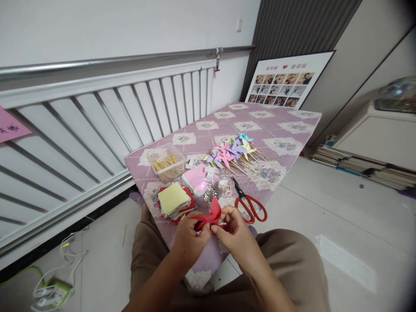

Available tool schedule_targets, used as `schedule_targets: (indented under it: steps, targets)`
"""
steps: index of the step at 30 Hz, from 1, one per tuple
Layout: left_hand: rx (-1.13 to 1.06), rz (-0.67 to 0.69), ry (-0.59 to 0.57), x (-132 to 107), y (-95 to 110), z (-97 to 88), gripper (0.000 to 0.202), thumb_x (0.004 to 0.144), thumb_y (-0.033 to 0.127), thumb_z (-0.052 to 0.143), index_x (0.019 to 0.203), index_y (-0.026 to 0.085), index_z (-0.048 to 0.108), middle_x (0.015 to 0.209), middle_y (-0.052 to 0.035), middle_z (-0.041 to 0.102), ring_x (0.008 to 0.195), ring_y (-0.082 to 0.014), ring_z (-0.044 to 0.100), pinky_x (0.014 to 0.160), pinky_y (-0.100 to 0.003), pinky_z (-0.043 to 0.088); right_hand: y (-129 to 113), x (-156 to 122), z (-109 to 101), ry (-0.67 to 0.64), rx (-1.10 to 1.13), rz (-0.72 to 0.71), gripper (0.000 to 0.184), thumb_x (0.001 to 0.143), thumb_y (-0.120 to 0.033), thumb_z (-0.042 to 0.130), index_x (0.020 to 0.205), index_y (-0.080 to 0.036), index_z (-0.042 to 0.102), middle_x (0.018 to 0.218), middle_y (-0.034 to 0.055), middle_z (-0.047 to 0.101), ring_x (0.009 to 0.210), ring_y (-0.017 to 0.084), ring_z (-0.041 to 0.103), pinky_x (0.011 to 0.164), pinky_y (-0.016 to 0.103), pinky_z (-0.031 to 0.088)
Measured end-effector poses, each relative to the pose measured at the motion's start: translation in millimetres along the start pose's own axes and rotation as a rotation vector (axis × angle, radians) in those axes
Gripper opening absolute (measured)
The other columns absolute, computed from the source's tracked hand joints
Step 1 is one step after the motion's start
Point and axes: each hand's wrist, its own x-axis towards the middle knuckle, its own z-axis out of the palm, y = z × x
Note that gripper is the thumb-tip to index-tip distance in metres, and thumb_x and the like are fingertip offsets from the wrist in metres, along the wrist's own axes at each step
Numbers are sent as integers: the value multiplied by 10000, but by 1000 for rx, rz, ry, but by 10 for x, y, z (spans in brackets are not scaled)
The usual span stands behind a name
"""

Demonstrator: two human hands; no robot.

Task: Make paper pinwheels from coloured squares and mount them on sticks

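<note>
Between my two hands is a red paper pinwheel [214, 212], its folded blades standing up over the near end of the table. My left hand [191, 234] pinches its left side with thumb and fingers. On the other side, my right hand [234, 225] grips the paper close to the centre. Just beyond lie a heap of small metal pins [211, 193] and a small round container [225, 186]. Red-handled scissors [250, 206] rest to the right. Left of the hands sits a stack of coloured paper squares [174, 200], yellow on top.
A clear plastic box [167, 162] holds thin wooden sticks. Pink paper sheets [196, 178] lie nearby. Finished pinwheels on sticks [227, 154] are piled mid-table on the purple patterned tablecloth [292, 125]. A white radiator [107, 112] runs along the left, and a photo board [286, 82] leans behind.
</note>
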Motion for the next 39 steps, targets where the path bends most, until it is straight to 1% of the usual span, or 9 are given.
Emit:
schedule_targets:
  steps: [4,9,13,16,22,24,30,33,39]
  targets:
    - [-6,-15,-37,-1,-36,-6,192,702,99,529,735,172,704,761,-47,696,716,-174,629,721,-284,492,-55,7,8,-87,158,93,503,679,-353,741,1096,-238,484,822,-2,624,789,174,600,763,316,486]
    - [-1,-9,-60,6,-45,-11,176,691,99,517,677,165,679,693,-44,656,696,-176,613,715,-290,484,-88,-17,-34,-112,126,196,367,664,-415,782,932,-197,660,865,36,697,800,189,626,756,312,502]
    - [-1,-2,-66,4,-29,-22,200,688,96,505,722,163,690,728,-50,674,694,-173,611,688,-282,474,-78,-30,-47,-131,190,263,348,621,-431,815,864,-198,726,833,38,735,755,187,645,741,308,509]
    - [34,-1,-57,-13,-55,-12,182,682,98,502,694,160,672,708,-50,664,672,-171,604,649,-275,463,-63,-33,-36,-119,218,283,311,615,-425,823,822,-207,744,760,24,729,687,162,631,693,284,507]
    - [78,-10,52,-62,-155,52,202,674,117,511,765,167,684,707,-39,683,652,-165,619,630,-269,468,33,-15,-16,-143,237,296,293,592,-419,832,787,-214,757,670,0,704,594,138,592,596,258,489]
    - [94,-7,46,-76,-183,61,205,678,118,512,771,175,686,706,-33,688,656,-164,625,636,-269,473,84,-10,-20,-154,259,304,302,601,-414,829,797,-195,757,679,7,708,586,131,590,582,250,481]
    - [198,32,27,-105,-236,53,215,691,115,505,775,184,691,745,-48,698,685,-179,637,655,-288,485,198,-12,-34,-179,316,328,298,614,-392,831,808,-179,755,740,21,735,638,145,633,635,270,499]
    - [231,35,-8,-108,-242,50,233,702,110,495,800,185,693,750,-50,695,702,-182,640,668,-293,486,208,-16,-41,-177,319,328,293,625,-376,831,825,-175,758,779,26,744,674,150,648,663,272,503]
    - [254,22,-81,-92,-260,47,225,700,99,493,798,177,680,770,-60,679,736,-201,633,684,-313,479,203,-23,-72,-234,358,354,279,649,-365,823,848,-180,764,818,35,754,715,144,657,696,252,490]
